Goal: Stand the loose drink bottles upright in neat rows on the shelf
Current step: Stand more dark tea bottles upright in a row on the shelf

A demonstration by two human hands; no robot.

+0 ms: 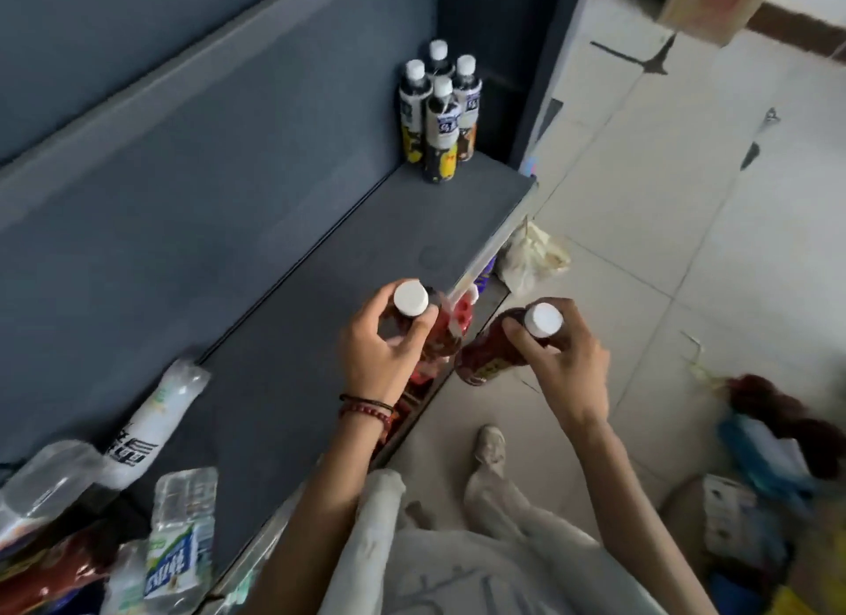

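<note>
My left hand (382, 339) grips the neck of a red drink bottle (441, 328) with a white cap, held upright at the front edge of the dark grey shelf (320, 303). My right hand (565, 362) holds a second red bottle (492, 355) with a white cap, tilted, out in front of the shelf over the floor. Several dark bottles with white caps (437, 110) stand upright together in the shelf's far right corner. Loose clear bottles (176, 518) and a white-labelled one (151, 426) lie on their sides at the shelf's near left end.
A dark red bottle (50, 568) lies among the loose ones at bottom left. A crumpled plastic bag (531, 252) sits on the tiled floor by the shelf edge. Boxes and packs (769, 468) crowd the floor at right. My legs and shoe (490, 445) are below.
</note>
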